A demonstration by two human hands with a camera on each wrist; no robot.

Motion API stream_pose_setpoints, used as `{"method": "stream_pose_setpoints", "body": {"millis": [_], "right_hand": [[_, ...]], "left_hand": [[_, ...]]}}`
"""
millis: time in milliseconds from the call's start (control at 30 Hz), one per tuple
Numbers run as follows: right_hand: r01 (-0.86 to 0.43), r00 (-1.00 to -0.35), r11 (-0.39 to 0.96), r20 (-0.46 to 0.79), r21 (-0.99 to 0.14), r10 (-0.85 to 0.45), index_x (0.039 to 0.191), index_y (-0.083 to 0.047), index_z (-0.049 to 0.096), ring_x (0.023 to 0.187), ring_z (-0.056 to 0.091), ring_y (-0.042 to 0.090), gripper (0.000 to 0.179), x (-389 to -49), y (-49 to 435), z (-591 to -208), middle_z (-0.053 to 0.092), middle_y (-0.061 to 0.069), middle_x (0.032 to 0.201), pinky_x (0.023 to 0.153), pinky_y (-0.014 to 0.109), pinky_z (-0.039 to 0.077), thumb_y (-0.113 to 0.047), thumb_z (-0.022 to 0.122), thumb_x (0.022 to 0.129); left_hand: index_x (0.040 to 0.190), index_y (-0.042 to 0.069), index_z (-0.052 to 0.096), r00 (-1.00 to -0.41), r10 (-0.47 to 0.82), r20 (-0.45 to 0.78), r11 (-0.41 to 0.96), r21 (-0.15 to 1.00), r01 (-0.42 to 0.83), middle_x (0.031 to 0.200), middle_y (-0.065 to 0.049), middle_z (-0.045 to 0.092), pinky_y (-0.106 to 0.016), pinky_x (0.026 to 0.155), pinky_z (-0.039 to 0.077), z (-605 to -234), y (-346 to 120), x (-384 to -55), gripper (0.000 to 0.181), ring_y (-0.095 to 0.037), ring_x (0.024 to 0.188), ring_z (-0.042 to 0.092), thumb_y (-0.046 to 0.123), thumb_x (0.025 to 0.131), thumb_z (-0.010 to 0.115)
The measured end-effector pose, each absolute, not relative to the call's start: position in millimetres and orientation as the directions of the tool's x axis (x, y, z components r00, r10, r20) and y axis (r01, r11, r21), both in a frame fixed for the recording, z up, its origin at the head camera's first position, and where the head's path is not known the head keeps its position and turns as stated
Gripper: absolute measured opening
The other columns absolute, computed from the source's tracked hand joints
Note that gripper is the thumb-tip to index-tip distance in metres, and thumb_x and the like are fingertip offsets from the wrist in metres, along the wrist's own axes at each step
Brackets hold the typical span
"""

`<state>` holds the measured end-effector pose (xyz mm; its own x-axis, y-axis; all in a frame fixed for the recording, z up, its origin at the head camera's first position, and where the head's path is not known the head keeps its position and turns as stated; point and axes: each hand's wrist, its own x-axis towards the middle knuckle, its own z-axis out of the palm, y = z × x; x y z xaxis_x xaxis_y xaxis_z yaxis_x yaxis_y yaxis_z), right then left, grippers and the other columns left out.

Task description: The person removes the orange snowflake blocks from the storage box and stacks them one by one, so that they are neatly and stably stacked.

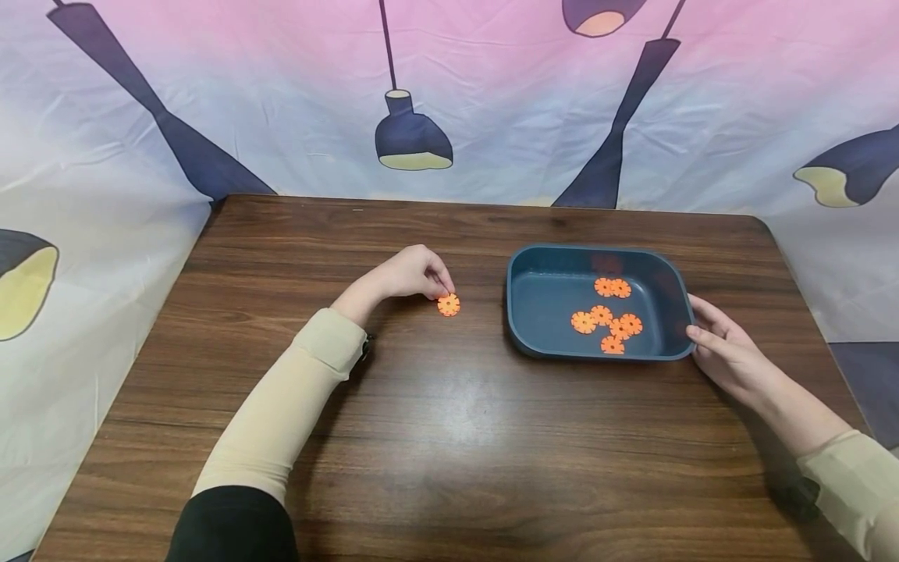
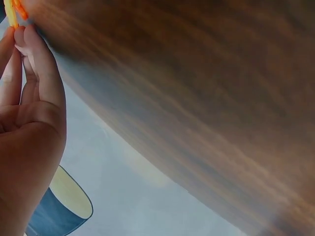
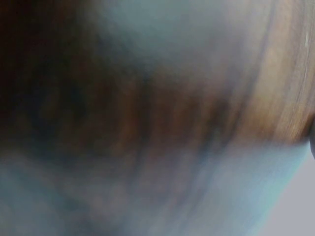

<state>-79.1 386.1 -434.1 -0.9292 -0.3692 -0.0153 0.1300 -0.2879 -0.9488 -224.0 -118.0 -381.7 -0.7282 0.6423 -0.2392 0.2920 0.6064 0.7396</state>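
Note:
Left of the tray, my left hand [image 1: 414, 273] pinches an orange notched plastic disc [image 1: 449, 305] between thumb and fingertips, low over the table. In the left wrist view, orange and yellowish disc edges [image 2: 20, 9] poke out past the fingertips; whether that is one disc or two joined is unclear. My right hand [image 1: 733, 355] grips the right end of a dark blue rectangular tray [image 1: 548, 297], its thumb at the rim. Inside the tray lie several orange notched discs [image 1: 583, 322], some touching or overlapping. The right wrist view is blurred and shows no clear hand.
The tray stands on a dark wood-grain table [image 1: 449, 453], towards its back right. Behind the table's far edge hangs a printed cloth [image 1: 485, 101] with lamp pictures, which also runs down the left side.

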Motion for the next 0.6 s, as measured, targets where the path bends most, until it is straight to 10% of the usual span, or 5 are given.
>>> {"method": "stream_pose_setpoints", "body": {"millis": [600], "right_hand": [[0.136,-0.930,-0.261,-0.032,-0.956,-0.365,0.152,-0.021,0.054,0.128,0.062,0.001,0.050,-77,386,-434,0.066,-0.009,0.143,0.104,0.012,0.046,0.004,0.039,0.111]], "left_hand": [[0.101,0.000,0.083,-0.737,0.664,-0.122,0.529,0.774,0.349,0.089,-0.012,0.082,-0.023,0.072,0.058,-366,-107,-223,0.010,-0.004,0.071,0.070,0.004,0.093,0.077]]}}
